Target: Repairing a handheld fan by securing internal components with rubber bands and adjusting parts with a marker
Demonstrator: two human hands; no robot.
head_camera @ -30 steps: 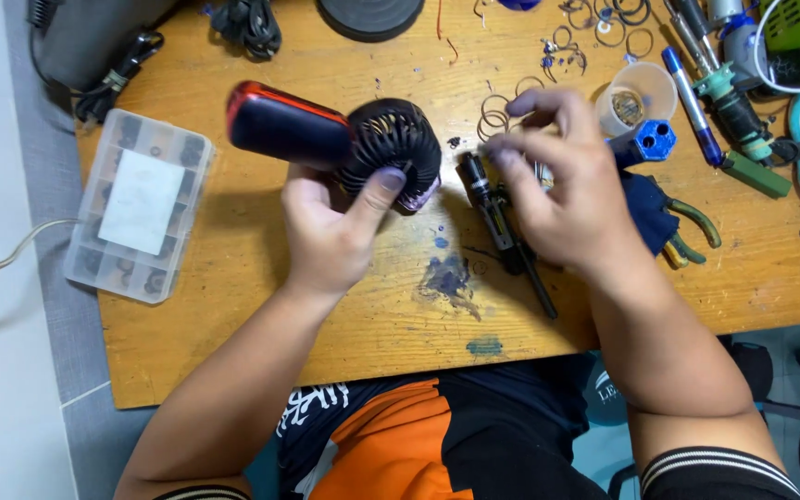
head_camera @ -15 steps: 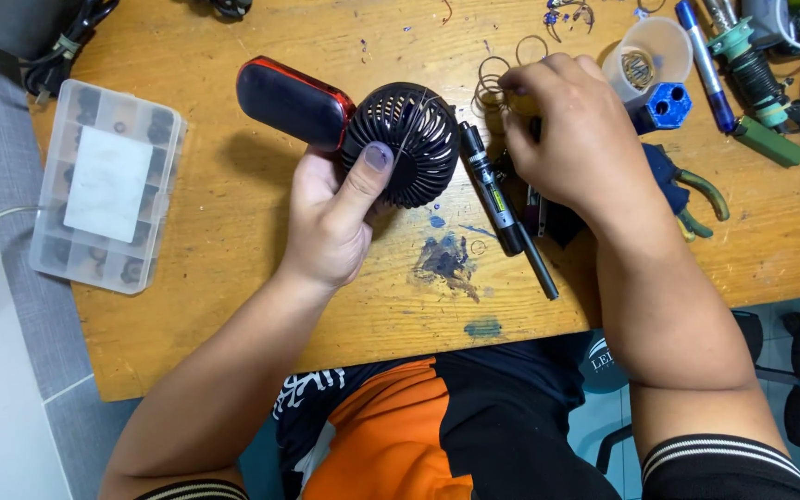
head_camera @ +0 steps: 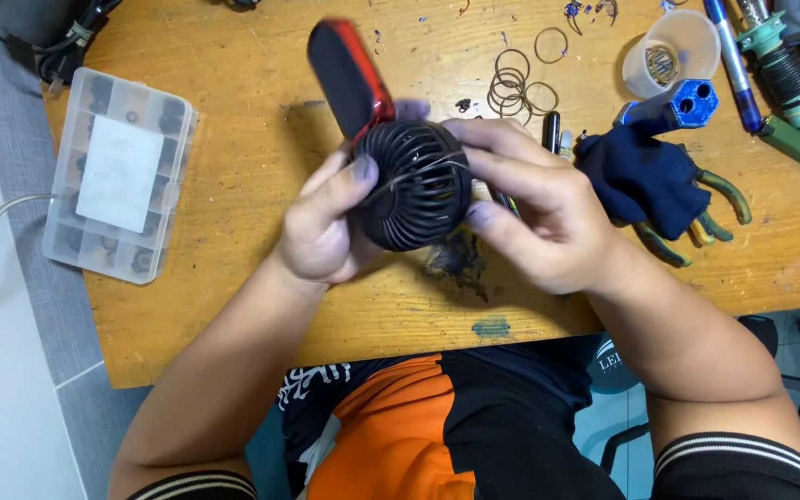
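Both hands [head_camera: 326,227] [head_camera: 539,218] grip a ribbed, seemingly plastic black fan [head_camera: 414,185].

Clear plastic compartment box [head_camera: 120,176] near the tabletop [head_camera: 243,102] left edge: rectangular, lid shut, dark small parts showing in its cells. White rectangular label [head_camera: 118,173] stuck on the middle of the lid. Translucent plastic cup [head_camera: 670,53] near the far right, metal rings inside. No signs or screens.
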